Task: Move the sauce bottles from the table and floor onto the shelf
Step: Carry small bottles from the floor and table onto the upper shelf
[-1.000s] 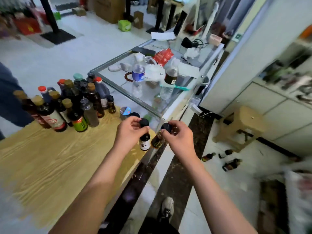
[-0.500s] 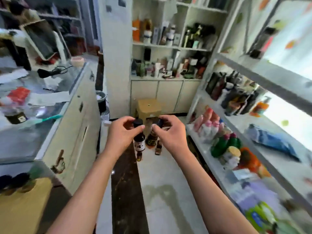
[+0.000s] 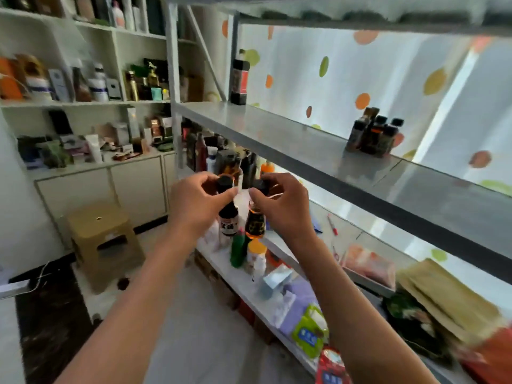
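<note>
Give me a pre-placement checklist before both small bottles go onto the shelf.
1. Left hand grips white-label bottle by its cap: ok.
2. Right hand grips amber bottle by its cap: ok.
3. Bottles hang roughly upright: ok.
4. Bare space on the grey shelf board, between the tall dark bottle and the bottle cluster: ok.
5. Bottles raised to board height: not ok, they hang below it.
6. Caps tight: cannot tell.

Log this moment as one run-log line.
phase: carrying to shelf | left hand: grips white-label bottle by cap | right hand: grips amber bottle by cap | shelf: not yet reached
</note>
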Demonstrator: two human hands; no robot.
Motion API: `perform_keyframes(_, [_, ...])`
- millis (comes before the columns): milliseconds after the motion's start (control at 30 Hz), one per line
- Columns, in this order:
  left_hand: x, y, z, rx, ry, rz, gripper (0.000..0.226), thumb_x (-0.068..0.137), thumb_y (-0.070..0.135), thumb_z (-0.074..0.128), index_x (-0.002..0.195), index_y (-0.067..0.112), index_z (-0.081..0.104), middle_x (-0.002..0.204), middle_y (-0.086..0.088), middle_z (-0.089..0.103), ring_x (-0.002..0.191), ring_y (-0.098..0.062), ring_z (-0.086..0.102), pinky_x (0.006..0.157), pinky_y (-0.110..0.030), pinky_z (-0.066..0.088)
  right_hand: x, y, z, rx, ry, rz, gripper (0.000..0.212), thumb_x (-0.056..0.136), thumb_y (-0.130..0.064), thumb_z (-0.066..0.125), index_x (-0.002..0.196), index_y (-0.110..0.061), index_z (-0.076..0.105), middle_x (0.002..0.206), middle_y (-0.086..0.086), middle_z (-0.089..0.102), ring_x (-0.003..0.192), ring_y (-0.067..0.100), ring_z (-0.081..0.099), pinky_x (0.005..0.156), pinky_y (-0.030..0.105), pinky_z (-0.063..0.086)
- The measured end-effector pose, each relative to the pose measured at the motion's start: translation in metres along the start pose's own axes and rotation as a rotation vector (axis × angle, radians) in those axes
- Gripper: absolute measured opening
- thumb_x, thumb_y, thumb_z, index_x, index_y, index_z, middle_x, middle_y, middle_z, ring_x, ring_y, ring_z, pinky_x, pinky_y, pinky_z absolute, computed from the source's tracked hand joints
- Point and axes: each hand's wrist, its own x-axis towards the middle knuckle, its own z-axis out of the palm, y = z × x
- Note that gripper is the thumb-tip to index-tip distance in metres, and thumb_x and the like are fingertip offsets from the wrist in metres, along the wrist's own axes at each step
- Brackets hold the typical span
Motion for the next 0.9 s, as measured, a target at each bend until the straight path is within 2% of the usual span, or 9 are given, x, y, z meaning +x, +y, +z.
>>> perform_keyframes(100, [0.013,0.032,0.044,-0.064,-0.039,0.029,0.028,0.072,0.040,0.082,0.091,0.024,0.069,0.077,0.011,0.067,0.073,-0.004,0.064,0.064,-0.021,0.051,0.020,0.028,-0.041,-0.021,0.054,0.023,0.022,0.069,-0.040,0.074,0.088,-0.030,0.072,0.082,-0.009,0.069,0.074,0.011,0.066,0.072,0.040,0.057])
perform_keyframes(167, [0.023,0.050,0.073,-0.109,-0.071,0.053,0.027,0.071,0.039,0.083,0.087,0.024,0.068,0.077,0.011,0.068,0.075,-0.006,0.066,0.070,-0.025,0.055,0.035,0.046,-0.065,-0.019,0.095,0.031,0.015,0.071,-0.031,0.079,0.083,-0.032,0.069,0.082,-0.007,0.070,0.073,0.010,0.066,0.072,0.035,0.057])
perform_keyframes(233, [0.032,0.065,0.096,-0.126,-0.099,0.089,0.029,0.071,0.042,0.082,0.088,0.022,0.071,0.080,0.010,0.071,0.077,-0.007,0.067,0.074,-0.031,0.057,0.048,0.059,-0.084,-0.027,0.141,0.042,0.021,0.073,-0.024,0.081,0.078,-0.036,0.064,0.083,-0.004,0.069,0.073,0.010,0.067,0.072,0.032,0.056])
perform_keyframes(333, [0.052,0.086,0.127,-0.184,-0.130,0.137,0.030,0.069,0.044,0.082,0.087,0.021,0.073,0.078,0.007,0.072,0.072,-0.011,0.068,0.070,-0.039,0.059,0.067,0.075,-0.110,-0.040,0.225,0.042,0.018,0.073,-0.025,0.080,0.089,-0.024,0.072,0.087,-0.002,0.070,0.075,0.013,0.067,0.074,0.035,0.056])
perform_keyframes(467, [0.079,0.114,0.159,-0.220,-0.153,0.202,0.029,0.068,0.045,0.082,0.082,0.023,0.071,0.075,0.008,0.069,0.065,-0.009,0.063,0.062,-0.029,0.052,0.095,0.091,-0.138,-0.114,0.273,0.041,0.022,0.074,-0.026,0.079,0.093,-0.015,0.075,0.086,-0.002,0.071,0.072,0.013,0.066,0.072,0.033,0.055])
perform_keyframes(533, [0.092,0.125,0.173,-0.214,-0.169,0.257,0.030,0.067,0.046,0.082,0.083,0.022,0.073,0.077,0.007,0.070,0.072,-0.010,0.065,0.066,-0.026,0.051,0.108,0.097,-0.148,-0.145,0.277,0.052,0.023,0.074,-0.030,0.078,0.093,-0.017,0.075,0.086,-0.005,0.071,0.071,0.010,0.065,0.069,0.030,0.055])
perform_keyframes(633, [0.115,0.135,0.201,-0.245,-0.230,0.302,0.026,0.067,0.043,0.082,0.081,0.023,0.073,0.078,0.008,0.072,0.076,-0.008,0.067,0.073,-0.028,0.054,0.126,0.107,-0.164,-0.166,0.312,0.087,0.012,0.075,-0.029,0.079,0.085,-0.026,0.073,0.080,-0.013,0.070,0.068,0.005,0.065,0.065,0.022,0.053])
perform_keyframes(767, [0.150,0.141,0.234,-0.296,-0.316,0.343,0.026,0.069,0.043,0.081,0.081,0.020,0.075,0.077,0.011,0.071,0.074,-0.005,0.066,0.068,-0.026,0.051,0.153,0.118,-0.178,-0.216,0.341,0.148,0.010,0.077,-0.031,0.079,0.083,-0.029,0.072,0.077,-0.016,0.070,0.070,0.003,0.067,0.068,0.024,0.054])
perform_keyframes(900, [0.192,0.149,0.273,-0.320,-0.417,0.427,0.024,0.071,0.039,0.082,0.081,0.019,0.073,0.075,0.012,0.070,0.072,-0.004,0.065,0.065,-0.023,0.048,0.193,0.136,-0.183,-0.265,0.377,0.198,0.014,0.075,-0.031,0.080,0.085,-0.023,0.075,0.077,-0.011,0.071,0.068,0.006,0.067,0.066,0.026,0.053])
